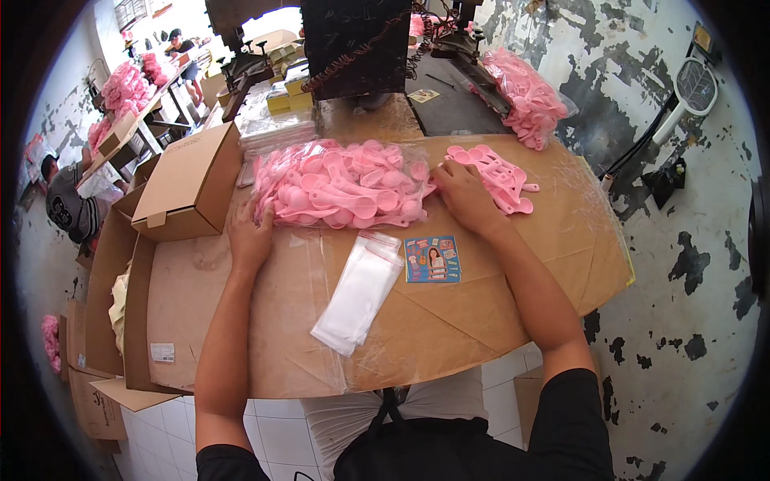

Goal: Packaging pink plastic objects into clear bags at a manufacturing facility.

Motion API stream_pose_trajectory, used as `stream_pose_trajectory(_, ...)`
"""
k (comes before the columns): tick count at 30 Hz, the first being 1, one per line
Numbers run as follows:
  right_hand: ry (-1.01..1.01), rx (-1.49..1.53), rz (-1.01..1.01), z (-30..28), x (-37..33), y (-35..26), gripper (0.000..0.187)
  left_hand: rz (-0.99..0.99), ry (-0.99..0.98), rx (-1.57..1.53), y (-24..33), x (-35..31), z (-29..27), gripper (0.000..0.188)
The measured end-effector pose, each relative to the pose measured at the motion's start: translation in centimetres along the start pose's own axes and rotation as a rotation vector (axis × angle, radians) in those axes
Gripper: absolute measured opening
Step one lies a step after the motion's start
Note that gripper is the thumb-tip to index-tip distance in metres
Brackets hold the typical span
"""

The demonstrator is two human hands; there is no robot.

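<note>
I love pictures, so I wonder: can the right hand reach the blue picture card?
Probably yes: the blue picture card lies near the right hand, with seemingly only bare cardboard between them.

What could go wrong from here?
1. The right hand sits between the bag of pink spoons and the loose spoons; a sideways sweep might scatter the loose ones.
2. The plastic sleeves lie in a loose, fanned stack just below the bag; dragging it nearer could push them askew or cover the blue card.
</note>
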State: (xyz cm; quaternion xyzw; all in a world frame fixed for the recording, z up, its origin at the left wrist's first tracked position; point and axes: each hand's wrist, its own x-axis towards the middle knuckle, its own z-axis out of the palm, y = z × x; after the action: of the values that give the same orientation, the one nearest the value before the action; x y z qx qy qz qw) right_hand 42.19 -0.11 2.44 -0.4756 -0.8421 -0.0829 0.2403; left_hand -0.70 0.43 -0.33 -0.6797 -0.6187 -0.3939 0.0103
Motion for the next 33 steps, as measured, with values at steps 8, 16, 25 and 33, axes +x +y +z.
stream_pose_trajectory(8, 0.110, 0.372, 0.047, -0.4, 0.1, -1.5, 0.029, -0.011, 0.008, -0.059, -0.3, 0.0, 0.2, 0.045)
stream_pose_trajectory(16, 0.177, 0.147, -0.005, -3.6, -0.6, 0.8, 0.023, -0.034, -0.019, -0.061, 0.3, -0.1, -0.2, 0.046)
stream_pose_trajectory(25, 0.299, -0.068, 0.034, -6.2, -2.3, 1.8, 0.035, -0.044, -0.023, -0.059, 0.6, 0.0, -0.2, 0.047)
stream_pose_trajectory(33, -0.099, 0.204, -0.137, -1.7, -0.7, -3.5, 0.026, -0.059, -0.025, -0.079, 0.6, 0.0, -0.2, 0.047)
